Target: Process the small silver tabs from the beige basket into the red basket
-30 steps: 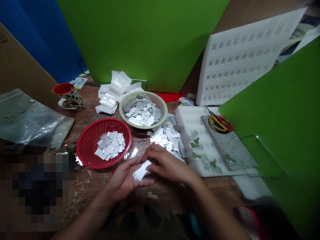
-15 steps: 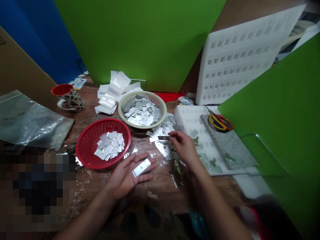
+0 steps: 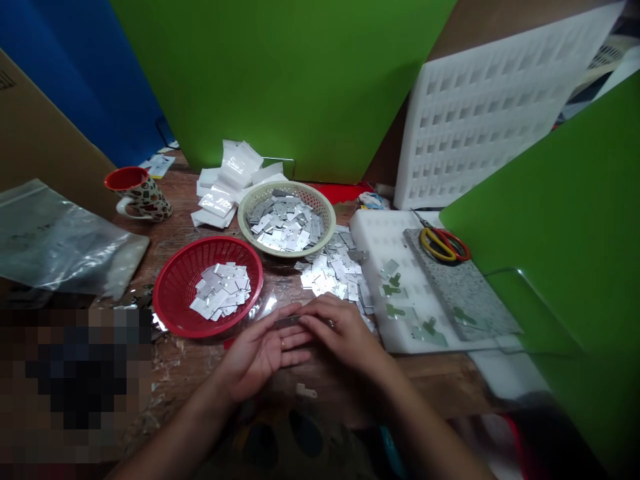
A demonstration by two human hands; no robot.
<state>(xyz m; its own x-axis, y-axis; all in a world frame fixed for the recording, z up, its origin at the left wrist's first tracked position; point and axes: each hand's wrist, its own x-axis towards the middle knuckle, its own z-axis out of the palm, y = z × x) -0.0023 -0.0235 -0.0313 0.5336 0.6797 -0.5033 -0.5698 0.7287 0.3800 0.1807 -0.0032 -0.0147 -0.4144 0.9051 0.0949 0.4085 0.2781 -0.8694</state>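
Note:
My left hand is palm up with its fingers stretched out, a ring on one of them. A thin metal plate, seen nearly edge-on and dark, lies between its thumb and forefinger. From the right, my right hand closes its thumb and fingers on the same plate, partly covering it; whether a second plate lies against it I cannot tell. Behind my right hand spreads a loose pile of shiny metal plates. A cream basket and a red basket hold many similar plates.
At right, a white foam block carries small metal pieces and a grey stone slab with scissors on it. A mug, white packets and a plastic bag lie left. Green boards stand behind.
My right hand has moved left from the pile with a plate, meeting my left hand. The plate that lay flat on my left palm no longer shows there.

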